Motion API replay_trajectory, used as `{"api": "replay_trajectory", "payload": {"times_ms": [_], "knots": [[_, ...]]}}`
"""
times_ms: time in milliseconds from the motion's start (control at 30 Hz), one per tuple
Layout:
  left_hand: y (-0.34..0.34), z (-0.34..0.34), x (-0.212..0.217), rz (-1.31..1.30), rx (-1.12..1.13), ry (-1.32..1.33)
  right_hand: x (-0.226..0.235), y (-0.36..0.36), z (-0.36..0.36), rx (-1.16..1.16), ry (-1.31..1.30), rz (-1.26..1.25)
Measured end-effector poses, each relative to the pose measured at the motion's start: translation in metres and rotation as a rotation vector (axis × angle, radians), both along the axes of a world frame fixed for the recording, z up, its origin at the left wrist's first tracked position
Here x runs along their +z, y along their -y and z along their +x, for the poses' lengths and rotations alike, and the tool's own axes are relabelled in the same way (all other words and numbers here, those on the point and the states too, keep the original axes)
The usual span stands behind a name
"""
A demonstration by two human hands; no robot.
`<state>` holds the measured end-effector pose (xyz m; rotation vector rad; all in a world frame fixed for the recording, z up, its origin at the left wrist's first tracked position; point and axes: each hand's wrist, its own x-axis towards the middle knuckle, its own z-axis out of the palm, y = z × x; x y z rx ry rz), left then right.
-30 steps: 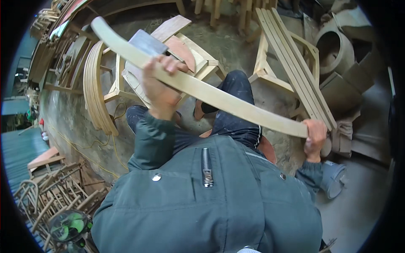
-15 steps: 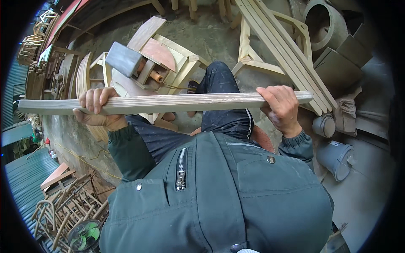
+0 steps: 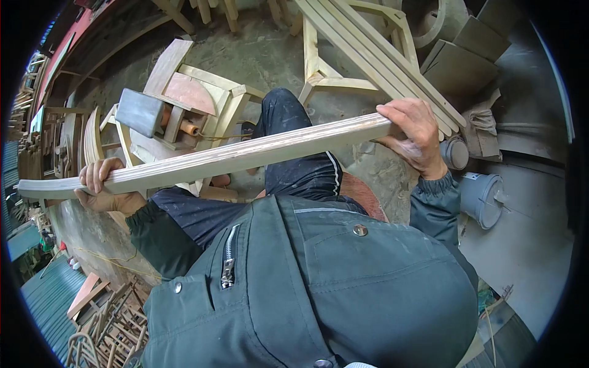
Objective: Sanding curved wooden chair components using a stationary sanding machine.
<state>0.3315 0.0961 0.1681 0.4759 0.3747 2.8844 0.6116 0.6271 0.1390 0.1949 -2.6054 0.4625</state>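
A long, narrow plywood strip [image 3: 245,153] with layered edges spans my lap, tilted so its right end sits higher and farther away. Near its left end, my left hand [image 3: 105,189] is closed round the strip, fingers over the top edge and thumb below. My right hand [image 3: 416,136] grips the other end, its fingers wrapped over the tip. Beyond the strip, left of my knee, a low wooden stand [image 3: 236,92] carries a grey box-shaped piece [image 3: 140,112] and an orange cylindrical part [image 3: 189,127] with a cord.
Several long wooden slats [image 3: 368,52] rest across a wooden frame [image 3: 311,49] at far right. A grey bucket [image 3: 481,199] and a smaller can [image 3: 454,152] stand right of my right arm. Curved wooden pieces [image 3: 92,138] lean at left; a yellow cord [image 3: 110,260] crosses the floor.
The strip has gone from nearly level to slanted, its right end raised and its left end lowered. My left hand has moved left and down; the view has shifted slightly right.
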Motion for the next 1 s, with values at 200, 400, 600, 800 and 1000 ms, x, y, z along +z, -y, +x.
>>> {"api": "replay_trajectory", "payload": {"times_ms": [200,400,600,800,1000], "knots": [[-0.002,0.012,0.015,-0.045,0.107,0.020,-0.008,0.013,-0.017,0.004,-0.021,-0.033],[-0.116,0.072,0.006,-0.345,0.226,0.101,-0.013,0.073,-0.055,0.152,-0.016,-0.247],[-0.091,0.034,0.029,-0.338,0.290,0.180,-0.007,0.103,-0.064,0.418,0.303,-0.681],[-0.080,0.036,0.024,-0.390,0.375,0.248,-0.005,0.095,-0.069,0.465,0.579,-0.973],[-0.076,0.027,0.019,-0.479,0.474,0.290,-0.010,0.098,-0.064,0.478,0.671,-1.139]]}}
